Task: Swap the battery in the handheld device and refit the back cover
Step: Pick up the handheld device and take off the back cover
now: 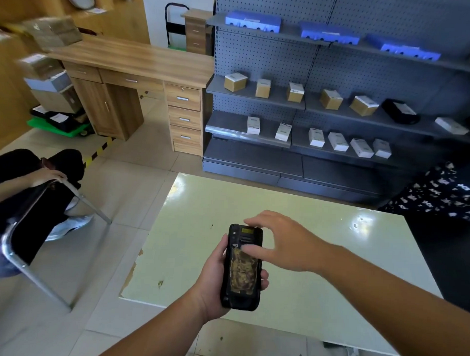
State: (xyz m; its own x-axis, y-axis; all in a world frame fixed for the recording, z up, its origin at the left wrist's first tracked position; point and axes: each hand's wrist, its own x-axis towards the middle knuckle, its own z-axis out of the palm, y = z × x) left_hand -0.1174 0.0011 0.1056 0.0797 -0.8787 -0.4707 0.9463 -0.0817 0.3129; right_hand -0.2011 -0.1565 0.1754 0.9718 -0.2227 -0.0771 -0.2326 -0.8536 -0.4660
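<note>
While the left hand [211, 278] wraps closed around the handheld device [242, 267], back upward above the near table [320, 234], the right hand [282, 243], fingers loosely spread and empty, touches its upper back, apparently to free the cover.

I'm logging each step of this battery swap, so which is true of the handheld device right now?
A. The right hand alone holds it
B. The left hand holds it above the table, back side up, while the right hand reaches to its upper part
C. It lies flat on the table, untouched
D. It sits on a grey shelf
B: the left hand grips the handheld device above the table, and the right hand has its fingers at the upper back.
</note>
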